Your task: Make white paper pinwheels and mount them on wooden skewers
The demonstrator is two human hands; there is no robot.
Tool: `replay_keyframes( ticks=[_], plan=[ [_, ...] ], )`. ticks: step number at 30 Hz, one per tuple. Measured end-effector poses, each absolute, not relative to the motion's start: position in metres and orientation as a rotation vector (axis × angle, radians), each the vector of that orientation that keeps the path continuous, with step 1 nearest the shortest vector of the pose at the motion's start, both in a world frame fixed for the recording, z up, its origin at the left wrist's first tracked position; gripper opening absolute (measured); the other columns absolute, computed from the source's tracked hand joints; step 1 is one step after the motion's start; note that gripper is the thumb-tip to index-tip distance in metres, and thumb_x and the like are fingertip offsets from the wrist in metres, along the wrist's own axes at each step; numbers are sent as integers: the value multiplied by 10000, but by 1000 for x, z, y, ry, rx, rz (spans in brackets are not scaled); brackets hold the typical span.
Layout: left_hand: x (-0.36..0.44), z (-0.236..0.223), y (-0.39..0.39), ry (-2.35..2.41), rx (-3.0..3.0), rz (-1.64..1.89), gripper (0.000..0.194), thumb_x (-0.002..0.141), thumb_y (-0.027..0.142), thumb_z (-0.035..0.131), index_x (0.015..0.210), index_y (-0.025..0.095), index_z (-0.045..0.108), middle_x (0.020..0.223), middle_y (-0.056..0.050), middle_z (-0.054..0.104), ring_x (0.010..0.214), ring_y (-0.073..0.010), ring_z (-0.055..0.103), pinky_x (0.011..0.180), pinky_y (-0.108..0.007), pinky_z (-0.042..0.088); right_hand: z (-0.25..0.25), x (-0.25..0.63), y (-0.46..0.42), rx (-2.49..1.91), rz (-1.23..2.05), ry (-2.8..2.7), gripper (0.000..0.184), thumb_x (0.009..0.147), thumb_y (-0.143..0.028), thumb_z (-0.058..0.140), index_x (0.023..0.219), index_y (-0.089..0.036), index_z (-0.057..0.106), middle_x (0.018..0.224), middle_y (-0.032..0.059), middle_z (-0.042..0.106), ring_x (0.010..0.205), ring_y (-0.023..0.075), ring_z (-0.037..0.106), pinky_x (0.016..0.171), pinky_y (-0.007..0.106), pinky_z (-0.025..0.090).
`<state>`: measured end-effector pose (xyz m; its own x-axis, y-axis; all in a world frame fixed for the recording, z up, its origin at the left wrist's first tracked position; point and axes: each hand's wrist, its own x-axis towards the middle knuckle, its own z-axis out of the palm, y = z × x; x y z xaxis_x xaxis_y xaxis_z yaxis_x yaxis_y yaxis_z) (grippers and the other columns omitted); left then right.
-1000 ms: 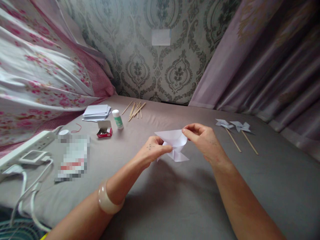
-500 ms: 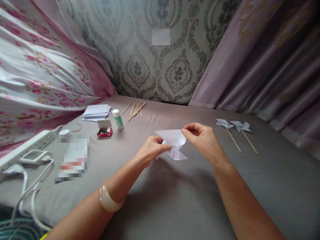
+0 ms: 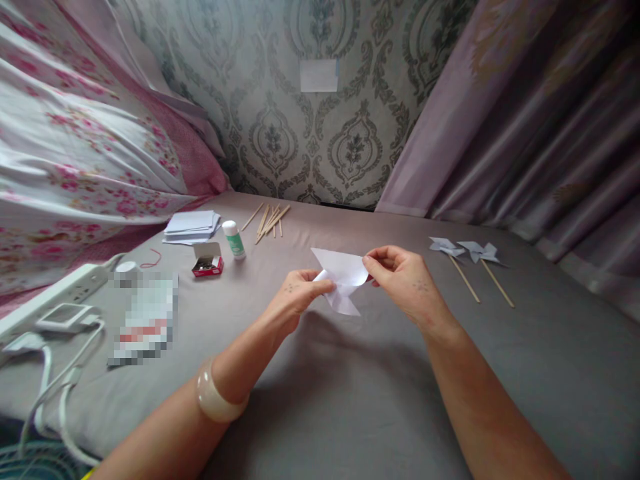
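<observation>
Paper (image 3: 345, 265), white, in folded flaps, aloft over the grey cloth (image 3: 345, 400), between the two hands. Left hand (image 3: 296, 295) pinching its left side, thumb on top; fingers underneath mostly hidden. Right hand (image 3: 409, 283) nipping the upper flap's right edge, which bows in a curve. Likely trouble: an unwanted crease at that bend, should the right press harder; a tear, should both tug against each other; flaps springing loose, should the left thumb slip. Further out: red box (image 3: 207, 269), lid up, near an upright glue stick (image 3: 234, 241); a careless reach could tip either, scattering the box's small contents.
</observation>
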<state>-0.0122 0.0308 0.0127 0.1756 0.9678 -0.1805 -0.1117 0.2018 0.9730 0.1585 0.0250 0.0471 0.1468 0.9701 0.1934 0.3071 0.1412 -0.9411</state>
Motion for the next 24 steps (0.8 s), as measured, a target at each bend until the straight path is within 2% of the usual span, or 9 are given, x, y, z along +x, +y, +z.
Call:
replay_keyframes(
  ticks=[9,15,17,21,24],
  plan=[
    [-15,13,35,1134,957,1107,243,484,244,741,682,107,705,653,-43,665,624,-143,563,672,-282,410,46,158,24,-1424,805,-1384,110,704,-271,616,742,-168,615,592,5,653,569,137,634,544,244,456],
    [-16,18,34,1129,973,1146,380,482,208,769,842,123,680,689,-28,680,660,-150,588,678,-272,426,49,160,24,-1456,811,-1413,105,697,-267,615,743,-174,596,631,14,653,598,151,635,569,264,467],
    [-17,21,32,1118,1026,1133,423,496,203,766,900,127,665,721,-27,689,667,-147,589,670,-263,424,50,162,23,-1460,813,-1430,182,678,-259,644,833,-176,597,743,37,691,690,172,657,630,285,488],
    [-17,30,27,1082,1157,1060,472,507,203,755,956,131,624,785,-35,684,646,-148,585,615,-258,424,50,164,21,-1415,1002,-1509,504,661,-268,716,1128,-201,538,988,64,722,840,206,684,707,316,516],
    [-17,33,24,1062,1258,1025,484,530,204,728,991,127,601,824,-49,674,621,-141,576,560,-248,406,48,161,19,-1364,1142,-1575,557,661,-264,742,1173,-211,530,1064,70,712,862,213,693,702,312,533]
  ],
)
